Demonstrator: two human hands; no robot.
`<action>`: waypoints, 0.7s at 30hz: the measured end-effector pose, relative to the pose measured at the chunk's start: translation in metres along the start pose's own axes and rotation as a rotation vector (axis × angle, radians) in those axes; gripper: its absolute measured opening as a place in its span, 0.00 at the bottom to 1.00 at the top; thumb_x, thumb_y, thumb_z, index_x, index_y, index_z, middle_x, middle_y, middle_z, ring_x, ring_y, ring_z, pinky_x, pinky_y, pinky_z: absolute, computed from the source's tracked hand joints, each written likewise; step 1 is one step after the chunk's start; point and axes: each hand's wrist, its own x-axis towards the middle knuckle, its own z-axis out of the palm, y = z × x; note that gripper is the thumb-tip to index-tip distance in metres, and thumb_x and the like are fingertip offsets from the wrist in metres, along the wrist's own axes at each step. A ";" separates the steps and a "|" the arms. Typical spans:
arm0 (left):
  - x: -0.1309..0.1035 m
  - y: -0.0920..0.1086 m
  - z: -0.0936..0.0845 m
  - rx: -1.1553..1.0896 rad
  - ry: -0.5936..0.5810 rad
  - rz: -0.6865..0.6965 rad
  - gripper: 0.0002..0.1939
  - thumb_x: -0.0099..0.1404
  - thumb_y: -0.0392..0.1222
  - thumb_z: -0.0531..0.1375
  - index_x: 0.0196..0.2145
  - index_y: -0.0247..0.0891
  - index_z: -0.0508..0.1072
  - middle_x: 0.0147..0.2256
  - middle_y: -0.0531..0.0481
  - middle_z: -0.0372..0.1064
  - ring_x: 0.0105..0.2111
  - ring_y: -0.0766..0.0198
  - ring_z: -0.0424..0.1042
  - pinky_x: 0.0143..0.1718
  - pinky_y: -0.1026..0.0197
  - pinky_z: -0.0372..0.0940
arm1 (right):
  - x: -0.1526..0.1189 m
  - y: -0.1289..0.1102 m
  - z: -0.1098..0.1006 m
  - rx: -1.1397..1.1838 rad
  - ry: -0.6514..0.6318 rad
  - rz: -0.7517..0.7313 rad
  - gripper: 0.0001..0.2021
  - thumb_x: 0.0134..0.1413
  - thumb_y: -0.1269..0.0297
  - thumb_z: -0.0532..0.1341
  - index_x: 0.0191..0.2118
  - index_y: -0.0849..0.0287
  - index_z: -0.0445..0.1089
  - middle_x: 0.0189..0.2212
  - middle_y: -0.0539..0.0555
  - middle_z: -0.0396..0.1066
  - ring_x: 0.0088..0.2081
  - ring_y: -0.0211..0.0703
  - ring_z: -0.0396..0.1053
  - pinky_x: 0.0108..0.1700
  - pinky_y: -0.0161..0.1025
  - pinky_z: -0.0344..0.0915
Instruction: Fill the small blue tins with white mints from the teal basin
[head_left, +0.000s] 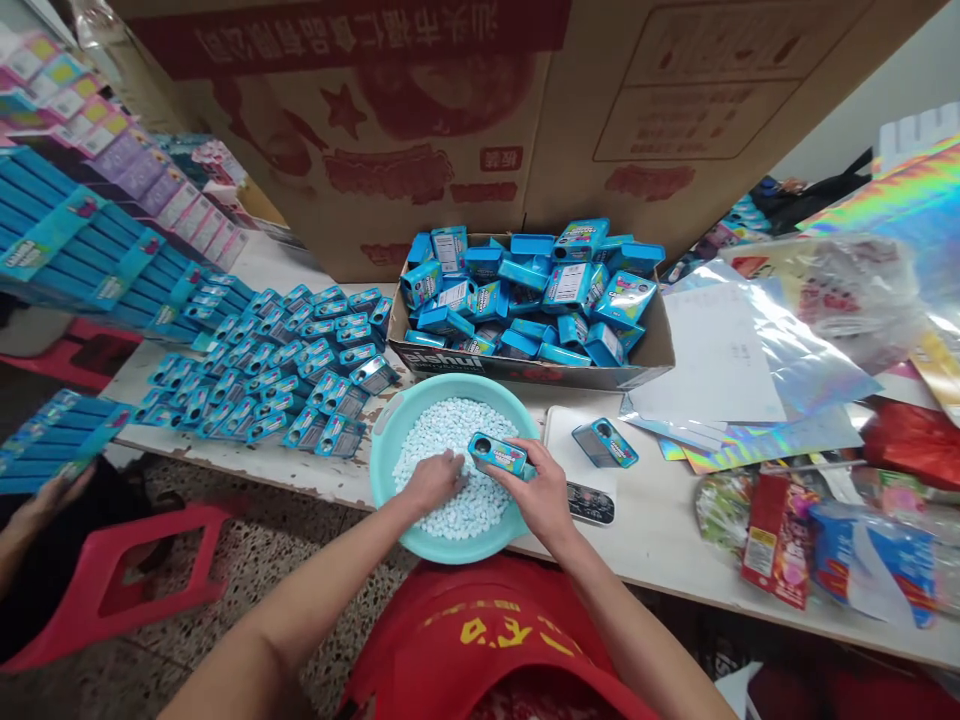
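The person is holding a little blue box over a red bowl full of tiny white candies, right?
Not quite: the bowl is teal, not red, as the head view shows. The rest holds: the right hand holds a little blue box over it, and the bowl is full of tiny white candies.

Bare forearms, no sleeves, no rings or watch on left hand (435,482) or right hand (541,500). Below the teal basin (390,440), nearest the camera, a red garment (480,650) with yellow printed characters across the front.
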 end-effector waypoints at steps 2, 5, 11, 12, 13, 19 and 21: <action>0.005 0.000 -0.014 -0.119 0.090 -0.068 0.12 0.56 0.51 0.57 0.25 0.40 0.66 0.26 0.50 0.64 0.32 0.58 0.68 0.35 0.58 0.61 | -0.003 0.006 0.005 -0.011 -0.019 0.025 0.14 0.45 0.60 0.67 0.40 0.56 0.71 0.36 0.53 0.72 0.41 0.46 0.70 0.44 0.42 0.66; 0.007 0.017 -0.028 -0.338 0.215 -0.147 0.17 0.60 0.56 0.52 0.25 0.40 0.62 0.23 0.53 0.61 0.22 0.65 0.63 0.25 0.63 0.58 | -0.007 0.013 0.012 -0.052 -0.041 0.031 0.14 0.45 0.59 0.67 0.40 0.56 0.70 0.37 0.53 0.71 0.41 0.47 0.70 0.44 0.43 0.65; 0.001 0.076 -0.042 -1.103 0.444 -0.158 0.13 0.58 0.51 0.54 0.28 0.40 0.59 0.22 0.57 0.59 0.18 0.70 0.61 0.19 0.67 0.55 | -0.011 0.012 0.028 -0.154 -0.138 -0.002 0.13 0.45 0.64 0.66 0.39 0.56 0.70 0.35 0.54 0.72 0.40 0.50 0.69 0.43 0.45 0.65; 0.001 0.082 -0.044 -1.246 0.483 -0.149 0.12 0.56 0.49 0.57 0.28 0.39 0.59 0.22 0.57 0.59 0.18 0.70 0.62 0.20 0.67 0.56 | -0.012 0.009 0.029 -0.156 -0.147 -0.013 0.13 0.44 0.64 0.66 0.39 0.55 0.70 0.35 0.54 0.72 0.40 0.50 0.68 0.43 0.45 0.65; 0.001 0.087 -0.045 -1.342 0.517 -0.140 0.11 0.54 0.46 0.58 0.27 0.39 0.59 0.21 0.57 0.60 0.19 0.69 0.64 0.20 0.67 0.57 | -0.012 0.005 0.029 -0.158 -0.151 -0.028 0.13 0.44 0.64 0.66 0.39 0.55 0.70 0.36 0.54 0.72 0.41 0.50 0.68 0.43 0.45 0.65; 0.005 0.098 -0.049 -1.396 0.615 -0.130 0.12 0.53 0.44 0.61 0.26 0.39 0.60 0.20 0.59 0.61 0.18 0.69 0.66 0.22 0.67 0.60 | -0.011 -0.010 0.025 -0.212 -0.133 -0.104 0.13 0.44 0.66 0.67 0.40 0.55 0.70 0.35 0.54 0.72 0.40 0.50 0.69 0.42 0.46 0.64; 0.005 0.100 -0.049 -1.383 0.614 -0.140 0.12 0.52 0.45 0.61 0.27 0.39 0.60 0.19 0.60 0.59 0.18 0.69 0.66 0.21 0.67 0.59 | -0.011 -0.011 0.023 -0.208 -0.125 -0.101 0.13 0.44 0.66 0.67 0.39 0.55 0.70 0.35 0.54 0.72 0.39 0.50 0.69 0.42 0.45 0.64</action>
